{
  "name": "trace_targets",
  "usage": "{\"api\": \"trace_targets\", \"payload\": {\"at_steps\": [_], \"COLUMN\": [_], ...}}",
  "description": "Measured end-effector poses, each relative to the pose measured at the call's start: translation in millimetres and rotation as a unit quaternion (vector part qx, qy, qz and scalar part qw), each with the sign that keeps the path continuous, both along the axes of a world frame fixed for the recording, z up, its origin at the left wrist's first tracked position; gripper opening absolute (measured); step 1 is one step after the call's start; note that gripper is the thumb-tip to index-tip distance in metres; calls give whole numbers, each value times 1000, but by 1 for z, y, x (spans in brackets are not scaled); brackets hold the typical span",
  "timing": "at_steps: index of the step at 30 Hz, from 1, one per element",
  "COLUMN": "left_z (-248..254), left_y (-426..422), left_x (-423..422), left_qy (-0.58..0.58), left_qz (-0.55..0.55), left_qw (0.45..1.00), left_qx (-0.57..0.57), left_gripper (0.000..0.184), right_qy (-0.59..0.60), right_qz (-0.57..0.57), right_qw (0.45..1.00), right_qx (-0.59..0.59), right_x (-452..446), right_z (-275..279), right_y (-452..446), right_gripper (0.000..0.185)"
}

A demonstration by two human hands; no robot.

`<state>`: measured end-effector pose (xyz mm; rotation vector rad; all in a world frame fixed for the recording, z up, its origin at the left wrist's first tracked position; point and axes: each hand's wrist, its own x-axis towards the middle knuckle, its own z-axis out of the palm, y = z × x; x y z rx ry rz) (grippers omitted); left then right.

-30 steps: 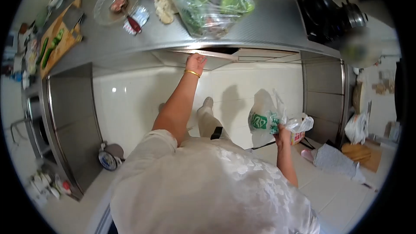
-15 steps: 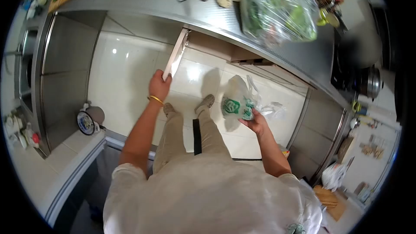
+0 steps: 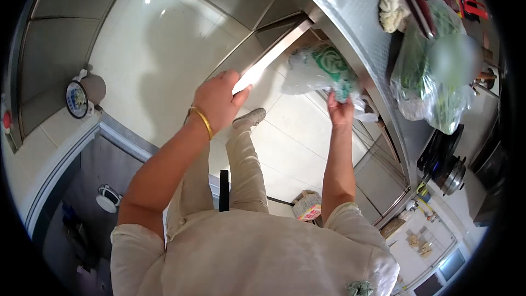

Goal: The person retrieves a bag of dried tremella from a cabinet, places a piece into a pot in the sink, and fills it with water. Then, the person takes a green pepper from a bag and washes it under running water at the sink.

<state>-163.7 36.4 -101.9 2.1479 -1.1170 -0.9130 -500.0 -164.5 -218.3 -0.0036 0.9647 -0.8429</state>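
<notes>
My left hand [image 3: 220, 98], with a yellow bracelet at the wrist, is closed around the outer end of an open cabinet door [image 3: 276, 49] below the counter. A translucent plastic bag [image 3: 315, 68] with green print hangs beside the opening under the counter edge. My right hand [image 3: 341, 111] pinches the lower right part of this bag. What the bag contains is hard to make out. The counter edge partly covers the cabinet's inside.
The steel counter [image 3: 350, 22] runs along the right, bearing a bag of green vegetables [image 3: 411, 77] and a pale crumpled cloth-like thing [image 3: 392, 5]. A pot [image 3: 452, 178] is at the far right. A bin-like container [image 3: 82, 98] stands at left, and a printed package [image 3: 307, 205] by my legs.
My view has turned and come closer to the cabinet. The plastic bag has moved from above the floor up to the cabinet opening. My left hand still holds the door.
</notes>
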Motion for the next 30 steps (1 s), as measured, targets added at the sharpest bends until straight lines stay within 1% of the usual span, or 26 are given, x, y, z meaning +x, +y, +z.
{"api": "trace_targets", "payload": {"at_steps": [2, 4, 5, 6, 7, 10, 13, 16, 19, 21, 24, 26, 27, 28, 29, 30], "left_z": [-1, 0, 0, -1, -1, 3, 0, 1, 0, -1, -1, -1, 0, -1, -2, 0], "left_y": [0, -1, -2, -1, -1, -4, -6, -8, -8, -7, -6, -6, -5, -3, -4, -4], "left_x": [4, 0, -3, -7, -9, -7, 3, 2, -5, -6, -8, -14, -20, -27, -37, -49], "left_qy": [13, 29, 26, 23, 19, -5, -28, -47, -40, -55, -56, -50, -47, -42, -25, -12], "left_qz": [-2, 4, 6, 7, 9, 14, 5, -14, -2, -6, 1, 6, 7, 5, 26, 39], "left_qw": [1000, 1000, 1000, 1000, 1000, 1000, 999, 999, 999, 998, 998, 999, 999, 999, 999, 999], "left_qx": [3, -8, -6, -3, 1, -24, -33, -2, -7, -16, -21, -10, -1, 6, 31, 20], "left_gripper": [28, 28, 28, 28, 28, 28, 27, 27, 27, 28, 28, 26, 25, 25, 27, 29], "right_qy": [-57, -117, -130, -159, -177, -160, -93, -23, 55, 116, 224, 273, 285, 302, 268, 288], "right_qz": [-77, -151, -159, -177, -188, -176, -148, -123, -77, -27, 92, 175, 200, 197, 204, 284], "right_qw": [992, 976, 972, 967, 963, 968, 978, 985, 988, 985, 959, 931, 921, 913, 932, 909], "right_qx": [-79, -105, -117, -94, -76, -78, -112, -117, -125, -126, -145, -167, -176, -191, -133, -97], "right_x": [-8, -10, -2, 22, 44, 60, 32, 19, 17, 18, 17, 12, 8, 6, 8, 4], "right_z": [10, 10, 11, 19, 20, 7, -3, -19, -29, -33, -32, -34, -33, -31, -17, -5], "right_y": [-14, -47, -62, -65, -73, -106, -131, -145, -155, -156, -132, -82, -46, -3, 43, 83], "right_gripper": [25, 29, 32, 36, 36, 36, 36, 36, 36, 36, 36, 36, 36, 39, 38, 51]}}
